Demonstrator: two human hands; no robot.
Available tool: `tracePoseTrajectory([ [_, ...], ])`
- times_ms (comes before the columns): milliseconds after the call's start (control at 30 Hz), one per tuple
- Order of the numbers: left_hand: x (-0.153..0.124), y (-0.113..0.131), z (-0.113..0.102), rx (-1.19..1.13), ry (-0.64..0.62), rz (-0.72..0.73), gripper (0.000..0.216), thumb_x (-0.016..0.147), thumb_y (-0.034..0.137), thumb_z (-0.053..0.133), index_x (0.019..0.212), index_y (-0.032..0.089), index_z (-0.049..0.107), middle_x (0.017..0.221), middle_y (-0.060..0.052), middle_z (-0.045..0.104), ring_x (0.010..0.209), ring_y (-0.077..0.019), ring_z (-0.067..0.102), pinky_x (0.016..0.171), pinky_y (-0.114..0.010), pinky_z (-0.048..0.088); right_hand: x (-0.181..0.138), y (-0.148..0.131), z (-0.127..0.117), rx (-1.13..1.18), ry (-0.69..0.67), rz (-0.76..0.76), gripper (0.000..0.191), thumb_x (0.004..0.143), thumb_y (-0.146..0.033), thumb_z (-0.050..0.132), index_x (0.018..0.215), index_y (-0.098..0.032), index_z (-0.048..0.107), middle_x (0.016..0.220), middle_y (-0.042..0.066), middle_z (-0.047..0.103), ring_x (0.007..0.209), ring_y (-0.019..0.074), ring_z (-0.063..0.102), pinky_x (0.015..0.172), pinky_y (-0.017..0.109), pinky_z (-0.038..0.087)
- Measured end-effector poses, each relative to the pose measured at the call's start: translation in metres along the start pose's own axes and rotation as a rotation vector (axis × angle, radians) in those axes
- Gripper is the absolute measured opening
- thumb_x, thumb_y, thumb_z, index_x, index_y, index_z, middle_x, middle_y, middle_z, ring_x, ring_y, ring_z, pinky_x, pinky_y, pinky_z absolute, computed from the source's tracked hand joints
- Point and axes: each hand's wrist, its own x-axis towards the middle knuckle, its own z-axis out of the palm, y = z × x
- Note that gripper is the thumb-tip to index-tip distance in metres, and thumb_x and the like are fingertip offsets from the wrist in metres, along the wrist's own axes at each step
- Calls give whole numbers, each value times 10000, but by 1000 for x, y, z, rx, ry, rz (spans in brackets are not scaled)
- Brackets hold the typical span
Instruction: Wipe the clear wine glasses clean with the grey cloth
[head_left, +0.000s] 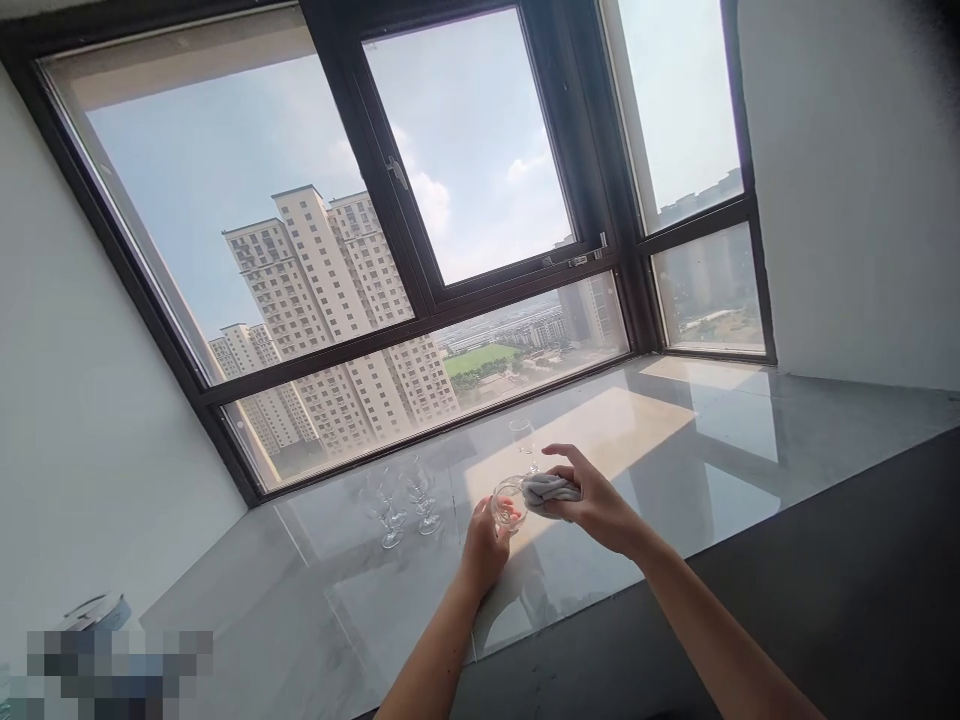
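Left hand (486, 548) cupped; right hand (606, 508) slightly higher, fingers (576, 457) bent; forearms (701, 615) bare, extended.

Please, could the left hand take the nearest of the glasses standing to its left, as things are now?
Probably not right away: the left hand is occupied by the held glass. Otherwise the way looks free, with nothing visible between it and the nearest standing glass.

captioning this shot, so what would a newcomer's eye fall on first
Probably the large dark-framed window across the upper middle, with pale tower blocks outside towards its left. Next, at lower centre, the left hand holds a clear glass, and the right hand holds a whitish cloth close by it. Stemmed glasses stand on the glossy ledge, left of the hands.
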Motion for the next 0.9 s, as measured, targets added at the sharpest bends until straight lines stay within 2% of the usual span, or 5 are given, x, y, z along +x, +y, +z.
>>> tracePoseTrajectory([
  [167, 7, -5, 9, -429, -96, -215, 226, 789, 353, 630, 910, 168, 582, 963, -124, 734, 895, -226, 709, 768, -338, 536, 6, 16, -3, -253, 333, -57, 544, 759, -227, 627, 1260, -238, 414, 978, 67, 690, 848, 202, 661, 780, 348, 514],
  [300, 11, -12, 14, -532, -79, -284, 291, 712, 395, 695, 867, 167, 603, 928, -104, 733, 836, -213, 697, 689, -303, 522, 5, 20, -6, -343, 346, -58, 527, 765, -218, 620, 1249, -236, 413, 970, 62, 693, 850, 203, 666, 787, 348, 516],
  [533, 16, -7, 16, -210, -34, -205, 220, 717, 333, 661, 842, 167, 731, 941, -75, 716, 821, -201, 638, 753, -308, 474, 1, 15, 3, -402, 287, -40, 530, 786, -259, 633, 1266, -238, 407, 987, 70, 701, 879, 215, 677, 805, 362, 521],
  [700, 28, -7, 31, -134, -216, -202, 222, 771, 324, 585, 691, 154, 704, 733, -29, 702, 673, -163, 594, 622, -266, 396, 3, 17, 7, -381, 296, -58, 528, 799, -281, 642, 1267, -246, 402, 999, 69, 705, 887, 218, 691, 821, 369, 534],
  [900, 51, -1, 56, 52, -214, -190, 196, 784, 336, 613, 716, 172, 696, 652, -4, 646, 601, -131, 517, 582, -252, 310, 3, 18, 8, -364, 316, -63, 515, 798, -289, 662, 1246, -238, 414, 991, 69, 707, 905, 220, 704, 827, 357, 548],
])
